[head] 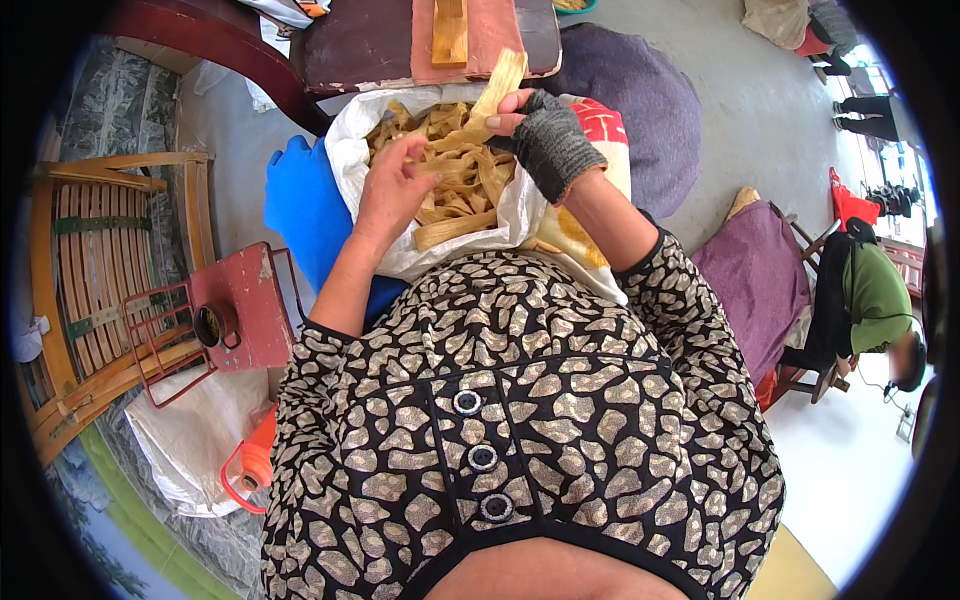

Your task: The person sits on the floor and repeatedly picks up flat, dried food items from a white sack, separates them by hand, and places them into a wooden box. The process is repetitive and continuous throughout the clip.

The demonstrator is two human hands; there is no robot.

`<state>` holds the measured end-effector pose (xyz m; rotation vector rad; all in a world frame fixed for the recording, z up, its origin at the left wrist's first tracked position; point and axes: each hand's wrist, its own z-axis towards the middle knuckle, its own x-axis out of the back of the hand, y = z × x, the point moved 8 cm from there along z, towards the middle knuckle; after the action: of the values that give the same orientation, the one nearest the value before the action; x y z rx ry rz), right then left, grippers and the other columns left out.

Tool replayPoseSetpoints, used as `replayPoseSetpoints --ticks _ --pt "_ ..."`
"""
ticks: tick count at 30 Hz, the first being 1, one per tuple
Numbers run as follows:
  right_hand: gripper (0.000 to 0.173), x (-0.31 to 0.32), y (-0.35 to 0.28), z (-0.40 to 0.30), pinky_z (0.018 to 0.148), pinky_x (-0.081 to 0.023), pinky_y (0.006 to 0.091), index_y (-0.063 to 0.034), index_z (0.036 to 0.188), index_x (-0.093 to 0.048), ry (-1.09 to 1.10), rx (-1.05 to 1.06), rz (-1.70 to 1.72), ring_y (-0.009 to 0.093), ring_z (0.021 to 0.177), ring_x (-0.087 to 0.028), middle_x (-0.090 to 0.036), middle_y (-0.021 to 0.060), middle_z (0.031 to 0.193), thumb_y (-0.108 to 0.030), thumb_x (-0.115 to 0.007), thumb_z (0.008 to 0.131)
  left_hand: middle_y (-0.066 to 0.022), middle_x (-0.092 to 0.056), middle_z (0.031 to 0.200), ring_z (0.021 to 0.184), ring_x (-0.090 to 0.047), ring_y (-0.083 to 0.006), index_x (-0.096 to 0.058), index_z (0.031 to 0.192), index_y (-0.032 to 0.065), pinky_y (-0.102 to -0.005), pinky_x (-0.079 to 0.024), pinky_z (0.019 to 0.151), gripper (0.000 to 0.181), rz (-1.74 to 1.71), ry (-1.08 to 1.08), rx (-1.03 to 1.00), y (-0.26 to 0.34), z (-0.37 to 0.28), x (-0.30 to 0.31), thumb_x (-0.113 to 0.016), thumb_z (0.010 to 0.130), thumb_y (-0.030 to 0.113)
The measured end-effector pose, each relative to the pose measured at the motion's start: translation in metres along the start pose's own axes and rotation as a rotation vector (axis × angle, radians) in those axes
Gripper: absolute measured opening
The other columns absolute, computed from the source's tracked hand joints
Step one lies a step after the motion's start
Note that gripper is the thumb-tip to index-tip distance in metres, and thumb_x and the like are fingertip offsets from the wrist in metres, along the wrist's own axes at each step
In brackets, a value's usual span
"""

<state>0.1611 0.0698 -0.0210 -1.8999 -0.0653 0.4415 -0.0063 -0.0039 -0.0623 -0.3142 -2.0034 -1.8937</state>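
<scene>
A white woven sack (346, 169) stands open before me, filled with tan, flat braided strips (457, 196) in loose coils. One flat strip (504, 81) rises out of the pile, pinched between the thumb and fingers of my right hand (544, 135). That hand wears a dark grey fingerless glove. My left hand (394, 184) is bare and hovers over the sack's left side. Its thumb and fingers are apart, and I see nothing held in them. Part of the strip between the hands lies against the pile, so its lower end is hard to trace.
Beyond the sack is a dark red chair seat (360, 49) with a wooden block (450, 46) on a pink cloth. Purple cloth (637, 112) covers something round at right. A red stool (251, 307) holding a pot stands left. Another person (874, 292) sits far right.
</scene>
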Motion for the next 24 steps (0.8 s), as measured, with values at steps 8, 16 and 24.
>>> replayPoseSetpoints --ticks 8,16,24 --pt "0.013 -0.026 -0.067 -0.017 0.064 -0.046 0.0232 -0.0023 0.078 -0.060 -0.043 0.489 -0.525 0.010 0.067 -0.055 -0.060 0.0008 0.073 -0.005 -0.070 0.070 -0.0152 -0.052 0.111 0.102 -0.051 -0.0285 -0.054 0.110 0.0035 -0.0321 -0.040 0.087 0.036 0.164 -0.002 -0.110 0.019 0.026 -0.005 -0.061 0.075 0.008" --pt "0.013 -0.027 -0.021 -0.005 0.061 -0.046 0.0372 -0.0083 0.080 -0.059 -0.116 0.754 -1.164 0.030 0.069 -0.058 -0.058 0.0112 0.072 -0.014 -0.064 0.070 -0.0113 -0.053 0.098 0.087 -0.055 -0.0308 -0.048 0.100 0.0069 -0.0387 -0.044 0.073 0.032 0.530 -0.067 -0.148 -0.018 0.021 -0.023 -0.063 0.072 0.009" --pt "0.009 -0.018 -0.071 -0.025 0.058 -0.046 0.0386 -0.0123 0.082 -0.055 0.121 1.121 -1.041 0.030 0.067 -0.057 -0.054 0.0093 0.073 -0.011 -0.059 0.074 -0.0143 -0.053 0.095 0.087 -0.053 -0.0339 -0.045 0.100 0.0044 -0.0417 -0.042 0.076 0.035 0.597 0.122 -0.253 -0.006 0.012 -0.020 -0.064 0.071 0.010"
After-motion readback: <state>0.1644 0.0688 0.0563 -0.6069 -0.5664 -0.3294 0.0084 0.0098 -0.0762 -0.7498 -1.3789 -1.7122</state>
